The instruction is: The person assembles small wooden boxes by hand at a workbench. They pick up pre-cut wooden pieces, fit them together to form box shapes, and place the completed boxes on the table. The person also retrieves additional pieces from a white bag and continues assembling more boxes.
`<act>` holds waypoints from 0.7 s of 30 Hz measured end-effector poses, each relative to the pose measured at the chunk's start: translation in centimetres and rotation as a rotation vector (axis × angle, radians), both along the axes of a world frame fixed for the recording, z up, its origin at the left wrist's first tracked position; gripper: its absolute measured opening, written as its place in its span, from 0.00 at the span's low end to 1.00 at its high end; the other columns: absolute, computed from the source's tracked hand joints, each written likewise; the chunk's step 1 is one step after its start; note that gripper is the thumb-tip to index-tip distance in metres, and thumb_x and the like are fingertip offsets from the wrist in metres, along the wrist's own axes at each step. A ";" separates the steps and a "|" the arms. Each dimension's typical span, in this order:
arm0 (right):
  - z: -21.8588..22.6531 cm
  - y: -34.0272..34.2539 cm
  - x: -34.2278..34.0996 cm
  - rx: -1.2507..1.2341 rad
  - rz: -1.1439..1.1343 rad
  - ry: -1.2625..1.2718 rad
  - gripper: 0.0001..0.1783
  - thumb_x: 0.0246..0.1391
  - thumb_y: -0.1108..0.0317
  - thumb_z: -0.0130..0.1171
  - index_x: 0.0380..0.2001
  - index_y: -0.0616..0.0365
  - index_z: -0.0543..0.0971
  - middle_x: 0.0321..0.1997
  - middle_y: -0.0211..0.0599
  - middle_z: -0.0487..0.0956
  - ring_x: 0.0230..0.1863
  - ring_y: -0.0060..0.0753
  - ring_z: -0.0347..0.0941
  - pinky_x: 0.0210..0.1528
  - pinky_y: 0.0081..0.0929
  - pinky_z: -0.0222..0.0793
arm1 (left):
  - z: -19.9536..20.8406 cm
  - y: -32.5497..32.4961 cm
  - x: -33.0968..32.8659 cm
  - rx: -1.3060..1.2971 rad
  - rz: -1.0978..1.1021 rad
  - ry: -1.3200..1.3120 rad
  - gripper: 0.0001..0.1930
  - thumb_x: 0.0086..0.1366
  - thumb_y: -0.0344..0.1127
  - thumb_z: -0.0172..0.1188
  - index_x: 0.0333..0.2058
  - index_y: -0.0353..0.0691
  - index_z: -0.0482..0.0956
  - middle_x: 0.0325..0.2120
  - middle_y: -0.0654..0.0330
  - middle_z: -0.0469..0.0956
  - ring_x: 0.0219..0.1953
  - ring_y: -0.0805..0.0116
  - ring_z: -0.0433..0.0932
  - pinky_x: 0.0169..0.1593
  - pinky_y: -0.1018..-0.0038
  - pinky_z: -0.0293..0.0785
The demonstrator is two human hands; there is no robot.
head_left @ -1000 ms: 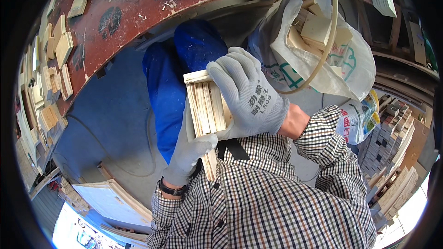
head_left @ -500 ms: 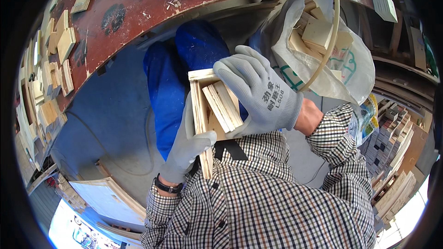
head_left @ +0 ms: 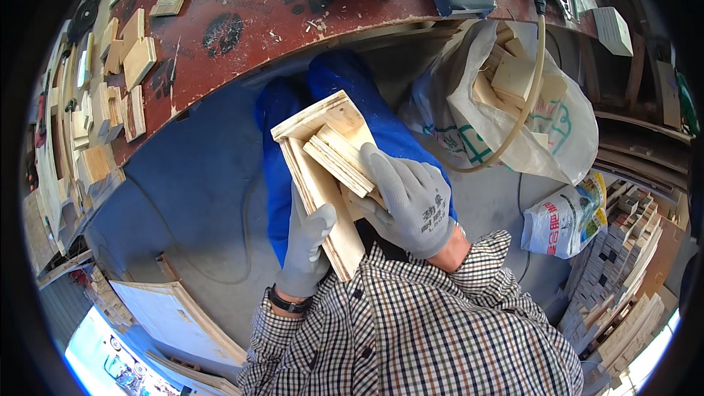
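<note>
My left hand [head_left: 302,246], in a grey glove, is closed round the long side of an open plywood frame [head_left: 318,204], its thumb over the edge. The frame has a long board and a shorter board across its far end, and it is held tilted over my lap. My right hand [head_left: 412,204], gloved too, has its fingers and thumb closed on a small plywood block [head_left: 339,161] of layered pieces. That block sits at a slant inside the frame's corner. Part of the block and the frame's right side are hidden behind my right hand.
A red workbench [head_left: 249,51] spans the far side, with plywood offcuts [head_left: 139,62] at its left. An open white sack [head_left: 469,81] of wood pieces stands right, a hose [head_left: 529,99] crossing it. Wood blocks [head_left: 612,257] are stacked beyond a printed bag [head_left: 561,224].
The frame has tilted, its far end swinging to the left and showing more of its end board. My right hand has moved lower along the block. The view has shifted, showing more bench.
</note>
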State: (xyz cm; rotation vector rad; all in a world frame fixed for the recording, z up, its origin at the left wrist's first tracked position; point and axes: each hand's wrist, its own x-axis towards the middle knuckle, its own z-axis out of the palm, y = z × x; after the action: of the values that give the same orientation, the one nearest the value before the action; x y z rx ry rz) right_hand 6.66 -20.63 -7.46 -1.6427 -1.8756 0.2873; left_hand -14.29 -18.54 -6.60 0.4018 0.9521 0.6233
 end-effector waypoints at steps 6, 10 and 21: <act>3.9 -1.7 2.1 0.228 -0.125 0.283 0.39 0.47 0.61 0.73 0.61 0.73 0.76 0.50 0.46 0.86 0.41 0.38 0.84 0.47 0.33 0.79 | -2.3 -0.5 -4.3 -0.064 0.180 -0.300 0.42 0.68 0.49 0.57 0.74 0.32 0.58 0.69 0.47 0.70 0.68 0.53 0.73 0.71 0.56 0.71; 7.6 -1.5 2.7 -0.050 -0.389 1.143 0.39 0.65 0.52 0.57 0.68 0.74 0.67 0.64 0.49 0.77 0.61 0.36 0.78 0.61 0.30 0.76 | -1.1 -0.5 -5.0 0.038 0.349 -0.681 0.44 0.64 0.49 0.58 0.74 0.31 0.58 0.69 0.44 0.70 0.68 0.49 0.73 0.72 0.51 0.70; 12.5 2.9 3.1 -0.034 -0.356 0.936 0.21 0.69 0.63 0.44 0.48 0.71 0.78 0.39 0.39 0.75 0.39 0.30 0.69 0.46 0.27 0.66 | 0.2 7.5 -5.1 0.594 0.360 0.303 0.21 0.79 0.47 0.56 0.58 0.35 0.77 0.53 0.56 0.80 0.54 0.60 0.82 0.60 0.61 0.81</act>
State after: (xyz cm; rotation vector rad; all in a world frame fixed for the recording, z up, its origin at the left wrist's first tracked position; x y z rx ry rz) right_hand 9.81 -17.71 5.07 -1.4447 -0.8706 0.7721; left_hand -19.41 -10.99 -6.44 0.8815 1.1301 1.2069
